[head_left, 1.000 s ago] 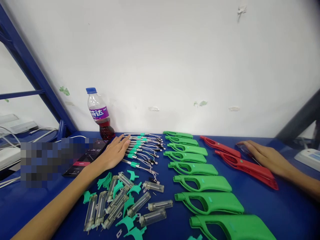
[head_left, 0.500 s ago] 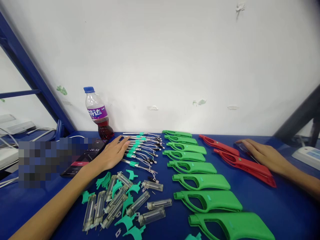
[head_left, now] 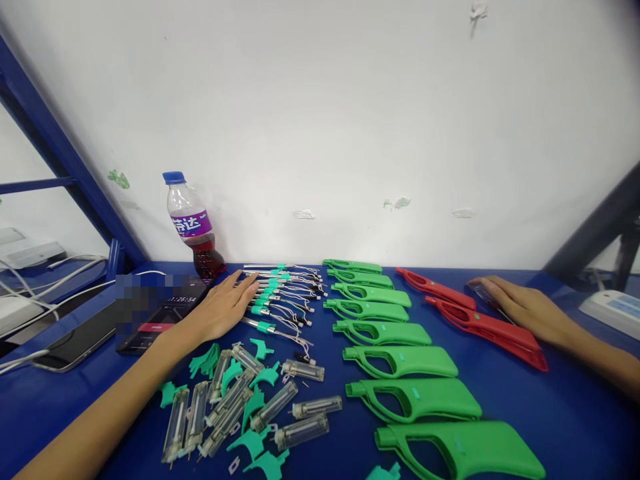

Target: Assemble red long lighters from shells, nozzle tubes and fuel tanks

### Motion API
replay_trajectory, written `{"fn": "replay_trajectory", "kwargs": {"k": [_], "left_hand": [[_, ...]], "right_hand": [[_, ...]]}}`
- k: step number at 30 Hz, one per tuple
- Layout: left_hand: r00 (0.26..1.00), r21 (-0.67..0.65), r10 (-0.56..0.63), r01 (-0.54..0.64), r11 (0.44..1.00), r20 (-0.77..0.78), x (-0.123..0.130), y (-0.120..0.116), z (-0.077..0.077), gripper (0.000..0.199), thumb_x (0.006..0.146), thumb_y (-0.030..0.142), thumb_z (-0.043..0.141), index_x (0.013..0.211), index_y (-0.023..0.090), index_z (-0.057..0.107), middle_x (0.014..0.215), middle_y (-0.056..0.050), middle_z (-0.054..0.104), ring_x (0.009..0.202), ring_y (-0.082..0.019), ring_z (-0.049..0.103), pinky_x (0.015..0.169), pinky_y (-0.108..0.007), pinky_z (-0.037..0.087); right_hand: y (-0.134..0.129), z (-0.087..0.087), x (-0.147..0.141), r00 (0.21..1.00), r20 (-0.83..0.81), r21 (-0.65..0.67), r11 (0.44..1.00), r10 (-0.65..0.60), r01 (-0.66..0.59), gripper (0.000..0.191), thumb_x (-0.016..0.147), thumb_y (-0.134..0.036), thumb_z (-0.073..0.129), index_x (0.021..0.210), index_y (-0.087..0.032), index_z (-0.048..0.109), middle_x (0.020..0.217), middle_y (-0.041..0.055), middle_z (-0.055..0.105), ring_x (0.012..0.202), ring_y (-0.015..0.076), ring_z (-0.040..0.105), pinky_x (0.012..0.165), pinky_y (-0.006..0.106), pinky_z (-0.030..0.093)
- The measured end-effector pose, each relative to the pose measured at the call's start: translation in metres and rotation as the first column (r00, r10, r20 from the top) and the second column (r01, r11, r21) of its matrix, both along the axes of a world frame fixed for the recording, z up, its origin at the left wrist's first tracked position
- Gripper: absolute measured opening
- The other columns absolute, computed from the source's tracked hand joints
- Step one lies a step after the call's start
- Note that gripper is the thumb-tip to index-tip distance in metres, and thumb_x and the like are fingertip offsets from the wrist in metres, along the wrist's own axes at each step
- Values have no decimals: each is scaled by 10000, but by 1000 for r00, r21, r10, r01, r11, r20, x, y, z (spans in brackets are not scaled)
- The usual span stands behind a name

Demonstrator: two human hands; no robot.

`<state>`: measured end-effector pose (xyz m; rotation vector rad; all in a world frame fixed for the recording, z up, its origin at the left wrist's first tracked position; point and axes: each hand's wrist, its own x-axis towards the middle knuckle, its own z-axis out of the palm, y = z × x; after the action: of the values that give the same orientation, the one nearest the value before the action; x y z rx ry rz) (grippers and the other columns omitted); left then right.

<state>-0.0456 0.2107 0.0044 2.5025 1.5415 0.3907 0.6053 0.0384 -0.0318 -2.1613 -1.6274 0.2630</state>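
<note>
Step in hand: both hands down on the tabletop (head_left: 345,463), palms low. Forearms best lifted clear of loose parts, or the left one could sweep some aside. Left hand (head_left: 225,308): fingers fairly straight and a bit spread over the rod ends, grip loose, not closed on anything. Light fingertip pressure should do; pushing hard would likely roll the rods. Right hand (head_left: 527,312): low over a clear piece (head_left: 483,292), by the red shells; cannot tell whether its grip is closed on it. A flat, gentle touch suits it, without dragging across the shells. Wires (head_left: 293,312) look easy to snag; sideways moves should be small.

Looks, big to small. Green shells (head_left: 425,362): eight in a column right of centre, narrow nozzle ends left, open handle loops, smooth bodies. Red shells (head_left: 497,331): at least two, same shape, slanted between the green ones and right hand. Rods (head_left: 256,324): silver, teal collars, close rows at back centre-left, wires trailing right. Tanks (head_left: 302,432): clear, scattered at front left. Triggers (head_left: 270,465): teal, curved, mixed among the tanks. Clips (head_left: 234,465): tiny, pale, loose nearby.
</note>
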Motion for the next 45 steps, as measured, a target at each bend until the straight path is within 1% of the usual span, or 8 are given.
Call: {"fn": "replay_trajectory", "kwargs": {"k": [9, 13, 18, 24, 31, 45], "left_hand": [[1000, -4, 16, -16, 1000, -22, 2, -2, 3, 565, 1075, 477, 690, 1574, 242, 568, 1712, -140, 486, 1586, -377, 466, 1306, -693, 381], [999, -5, 14, -14, 1000, -36, 3, -3, 3, 569, 1074, 478, 690, 1577, 241, 566, 1716, -139, 481, 1591, -378, 461, 1309, -694, 375], [999, -7, 9, -9, 1000, -51, 3, -3, 2, 580, 1075, 489, 687, 1585, 243, 558, 1722, -140, 475, 1593, -380, 458, 1310, -696, 373], [998, -6, 6, -6, 1000, -57, 3, -2, 2, 592, 1076, 493, 684, 1596, 246, 546, 1731, -141, 463, 1598, -383, 450, 1312, -698, 368], [998, 5, 14, -14, 1000, -53, 4, -3, 4, 555, 1073, 464, 697, 1566, 240, 575, 1707, -139, 492, 1580, -376, 474, 1303, -692, 387], [998, 14, 31, -30, 999, -58, 3, -2, 2, 569, 1073, 467, 695, 1577, 240, 563, 1706, -142, 491, 1578, -378, 477, 1298, -694, 394]], "right_hand": [[-1, 2, -4, 1000, -12, -6, 1000, -7, 7, 400, 1114, -509, 640, 1401, -234, 687, 1402, 93, 711, 1208, 261, 720, 1085, 501, 603], [-1, 3, -6, 1000, -11, -6, 1000, -10, 10, 406, 1111, -504, 646, 1407, -228, 683, 1408, 98, 709, 1224, 264, 717, 1096, 515, 596], [-2, 4, -6, 1000, -1, -10, 1000, -9, 9, 402, 1114, -514, 639, 1395, -230, 691, 1364, 87, 726, 1173, 253, 731, 1085, 504, 602], [-1, 4, -6, 1000, 2, -12, 1000, -9, 9, 396, 1109, -499, 652, 1394, -227, 690, 1393, 93, 714, 1218, 264, 717, 1102, 516, 592], [-1, 2, -6, 1000, 0, -23, 1000, -19, 18, 405, 1109, -501, 650, 1405, -225, 683, 1376, 91, 718, 1191, 259, 723, 1088, 511, 599], [-1, 0, -3, 1000, 12, -5, 1000, 0, 0, 400, 1105, -488, 663, 1405, -225, 685, 1408, 97, 707, 1238, 271, 712, 1096, 518, 597]]}}
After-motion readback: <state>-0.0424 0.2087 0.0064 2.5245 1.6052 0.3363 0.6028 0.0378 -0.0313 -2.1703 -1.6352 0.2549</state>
